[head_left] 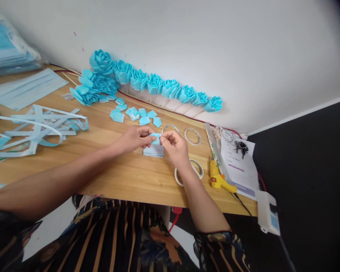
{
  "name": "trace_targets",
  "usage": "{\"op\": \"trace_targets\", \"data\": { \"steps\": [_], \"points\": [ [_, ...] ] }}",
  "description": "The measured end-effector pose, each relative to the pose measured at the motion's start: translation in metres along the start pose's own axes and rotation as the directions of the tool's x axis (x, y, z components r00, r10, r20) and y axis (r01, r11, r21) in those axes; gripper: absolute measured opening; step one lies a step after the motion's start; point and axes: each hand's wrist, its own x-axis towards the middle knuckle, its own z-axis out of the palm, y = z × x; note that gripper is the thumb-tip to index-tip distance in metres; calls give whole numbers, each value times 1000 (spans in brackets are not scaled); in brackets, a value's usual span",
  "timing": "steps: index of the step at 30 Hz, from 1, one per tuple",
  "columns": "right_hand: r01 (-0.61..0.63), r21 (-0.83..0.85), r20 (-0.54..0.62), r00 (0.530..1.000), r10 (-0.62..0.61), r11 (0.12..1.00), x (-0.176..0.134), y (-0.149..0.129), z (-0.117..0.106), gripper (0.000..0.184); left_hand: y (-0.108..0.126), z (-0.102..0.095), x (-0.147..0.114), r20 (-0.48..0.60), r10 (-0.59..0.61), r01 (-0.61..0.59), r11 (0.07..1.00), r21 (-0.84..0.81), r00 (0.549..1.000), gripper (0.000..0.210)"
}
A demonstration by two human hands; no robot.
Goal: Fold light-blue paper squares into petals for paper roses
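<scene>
Between both hands is a small blue fabric piece [155,139], held above the wooden table. My left hand [137,138] pinches its left side with thumb and fingers. On the other side, my right hand [174,145] grips its right edge between thumb and forefinger. Just below the fingers lies a small stack of pale blue rectangles [153,152]. Several folded blue petal pieces [144,120] are scattered beyond my hands. Rolls of tape [192,136] lie to the right, and more tape sits partly under my right forearm.
Blue fabric roses [154,84] on sticks lean along the wall. Cut strips [39,130], a flat mask sheet [28,88] and a bag of masks [10,47] occupy the left. At right are a yellow glue gun [216,177], a ruler [217,151], papers [238,166] and keys [241,147].
</scene>
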Motion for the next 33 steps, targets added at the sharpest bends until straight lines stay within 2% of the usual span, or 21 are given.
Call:
{"op": "trace_targets", "data": {
  "steps": [6,13,21,25,33],
  "points": [
    [-102,219,40,995,96,970,2,2,0,25,-3,-1,1,-2,14,-14,1000,-18,1000,24],
    [-113,143,80,991,103,983,1,2,-1,31,2,1,-3,22,-29,29,999,34,999,21],
    [-106,85,61,993,101,991,3,6,-2,23,7,1,-3,50,-73,70,996,52,996,19],
    [-92,60,51,995,89,994,3,5,-2,22,5,1,-3,43,-45,42,997,58,998,21],
    [-84,136,89,993,72,987,2,5,-3,29,-6,-2,3,-25,26,-26,1000,-2,999,23]
  ]
}}
